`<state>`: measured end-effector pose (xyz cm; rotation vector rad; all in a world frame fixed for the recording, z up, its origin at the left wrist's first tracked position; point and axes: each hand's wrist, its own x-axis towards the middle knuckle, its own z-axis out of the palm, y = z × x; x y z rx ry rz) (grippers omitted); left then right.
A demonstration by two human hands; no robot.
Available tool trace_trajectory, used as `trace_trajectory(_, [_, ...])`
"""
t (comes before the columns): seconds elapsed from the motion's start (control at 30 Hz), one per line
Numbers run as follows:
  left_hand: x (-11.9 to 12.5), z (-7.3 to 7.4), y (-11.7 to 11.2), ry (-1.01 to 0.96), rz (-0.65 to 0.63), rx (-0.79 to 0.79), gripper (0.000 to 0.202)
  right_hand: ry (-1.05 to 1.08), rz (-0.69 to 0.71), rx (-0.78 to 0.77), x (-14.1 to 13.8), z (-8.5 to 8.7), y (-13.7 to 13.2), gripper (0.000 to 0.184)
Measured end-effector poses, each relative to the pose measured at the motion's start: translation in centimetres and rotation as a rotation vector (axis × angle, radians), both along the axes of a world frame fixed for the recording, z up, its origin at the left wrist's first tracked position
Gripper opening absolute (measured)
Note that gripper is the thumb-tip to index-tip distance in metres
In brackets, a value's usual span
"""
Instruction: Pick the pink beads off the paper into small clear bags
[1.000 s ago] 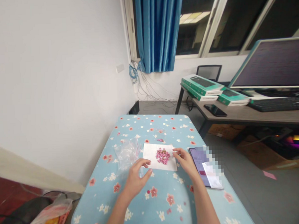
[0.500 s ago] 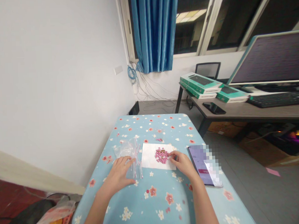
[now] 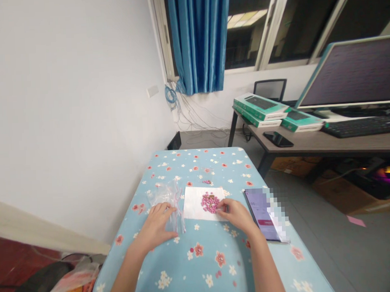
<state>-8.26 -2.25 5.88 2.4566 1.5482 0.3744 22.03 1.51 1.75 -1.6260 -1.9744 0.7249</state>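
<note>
A heap of small pink beads (image 3: 209,202) lies on a white paper sheet (image 3: 194,203) on the blue flowered table (image 3: 200,262). My right hand (image 3: 234,213) rests at the sheet's right edge, its fingertips pinched together at the edge of the heap; what they hold is too small to see. My left hand (image 3: 156,225) lies with fingers spread on a pile of clear zip bags (image 3: 166,196) left of the sheet. A small filled bag of pink beads (image 3: 207,181) sits just beyond the sheet.
A phone (image 3: 264,214) lies to the right of my right hand near the table's edge. A desk (image 3: 311,143) with a monitor (image 3: 353,74), keyboard and green boxes (image 3: 261,108) stands at the right. A white wall runs along the left.
My left hand moved left from the sheet's corner and settled flat on the clear bags. My right hand slid in to the bead heap and pinched its fingertips.
</note>
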Motion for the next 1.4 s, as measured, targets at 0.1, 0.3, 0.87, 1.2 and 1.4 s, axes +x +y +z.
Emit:
trace_trajectory(0.1, [0.1,0.7,-0.1,-0.045,-0.013,0.005,0.053,-0.013,0.013,0.005,-0.4,0.3,-0.3,0.01])
trace_trajectory(0.3, [1.7,1.3,0.8,-0.15,-0.051,0.058,0.057,-0.092,0.005,0.02,-1.1,0.5,-0.5,0.012])
trace_trajectory(0.87, [7.7,-4.9,3.2,-0.355,0.007,0.255,0.057,-0.096,-0.003,0.011,-1.4,0.8,-0.5,0.014])
trace_trajectory(1.2, [8.0,-5.0,2.5,-0.364,-0.016,0.187,0.044,-0.126,-0.01,-0.024,-1.5,1.5,-0.8,0.011])
trace_trajectory(1.4, [8.2,-5.1,2.5,-0.415,-0.028,0.177,0.042,-0.039,0.001,-0.013,-1.3,1.4,-0.7,0.014])
